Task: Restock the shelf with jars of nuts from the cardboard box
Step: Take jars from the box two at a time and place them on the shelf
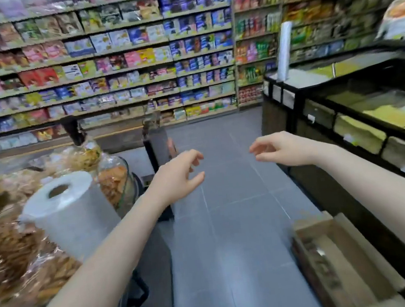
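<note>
Both my hands are stretched out over the grey aisle floor, holding nothing. My left hand (182,174) has its fingers loosely curled and apart. My right hand (277,149) is likewise open, fingers pointing left. The cardboard box (337,259) stands on the floor at the lower right, below my right forearm, its top open; what is inside is blurred. No jar of nuts is clearly seen. A long wall of shelves (103,71) full of packaged snacks runs across the back.
On the left a stand holds bags of snacks (14,250), a roll of clear plastic bags (64,207) and a glass jar of crisps (114,182). A black bulk-food counter (357,117) lines the right side. A dark stand (157,145) stands mid-aisle.
</note>
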The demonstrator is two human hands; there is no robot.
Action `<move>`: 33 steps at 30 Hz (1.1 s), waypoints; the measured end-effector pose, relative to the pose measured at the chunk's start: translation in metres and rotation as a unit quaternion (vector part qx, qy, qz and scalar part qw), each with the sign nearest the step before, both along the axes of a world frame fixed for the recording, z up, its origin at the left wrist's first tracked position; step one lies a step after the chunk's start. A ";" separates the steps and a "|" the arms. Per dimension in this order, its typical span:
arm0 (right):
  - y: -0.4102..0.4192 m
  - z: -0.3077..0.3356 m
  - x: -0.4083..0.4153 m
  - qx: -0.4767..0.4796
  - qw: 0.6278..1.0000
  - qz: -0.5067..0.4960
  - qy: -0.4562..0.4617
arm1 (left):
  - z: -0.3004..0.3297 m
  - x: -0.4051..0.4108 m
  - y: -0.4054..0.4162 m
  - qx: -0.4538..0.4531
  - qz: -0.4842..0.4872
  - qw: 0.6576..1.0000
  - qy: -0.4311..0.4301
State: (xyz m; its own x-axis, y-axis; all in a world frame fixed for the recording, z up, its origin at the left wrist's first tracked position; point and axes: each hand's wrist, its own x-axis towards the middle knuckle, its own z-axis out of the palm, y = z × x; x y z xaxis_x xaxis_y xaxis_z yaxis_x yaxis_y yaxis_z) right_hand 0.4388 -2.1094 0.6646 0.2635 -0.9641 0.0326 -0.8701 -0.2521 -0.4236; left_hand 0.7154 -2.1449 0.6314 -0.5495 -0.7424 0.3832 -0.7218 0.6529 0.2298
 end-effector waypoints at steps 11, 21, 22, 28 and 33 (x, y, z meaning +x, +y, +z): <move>-0.046 -0.100 -0.222 0.139 0.980 -0.133 -0.052 | -0.098 -0.210 -0.120 0.141 -0.062 0.988 0.025; -0.055 -0.176 -0.348 0.148 0.929 -0.289 -0.178 | -0.159 -0.360 -0.199 0.230 -0.128 0.965 0.017; -0.053 -0.184 -0.355 0.141 0.922 -0.306 -0.189 | -0.168 -0.376 -0.206 0.243 -0.137 0.960 0.021; -0.062 -0.229 -0.398 0.151 0.870 -0.407 -0.234 | -0.211 -0.472 -0.252 0.302 -0.236 0.923 -0.029; -0.096 -0.249 -0.425 0.113 0.797 -0.528 -0.271 | -0.214 -0.564 -0.331 0.314 -0.316 0.892 -0.076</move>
State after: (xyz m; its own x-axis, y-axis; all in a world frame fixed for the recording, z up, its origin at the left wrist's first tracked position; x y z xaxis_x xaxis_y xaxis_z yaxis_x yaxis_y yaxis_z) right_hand 0.0141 -2.2051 0.4158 -0.6919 -0.6370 -0.3399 -0.2202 0.6345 -0.7409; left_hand 0.1518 -2.4759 0.4179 -0.9448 -0.3072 -0.1141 -0.3086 0.7169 0.6251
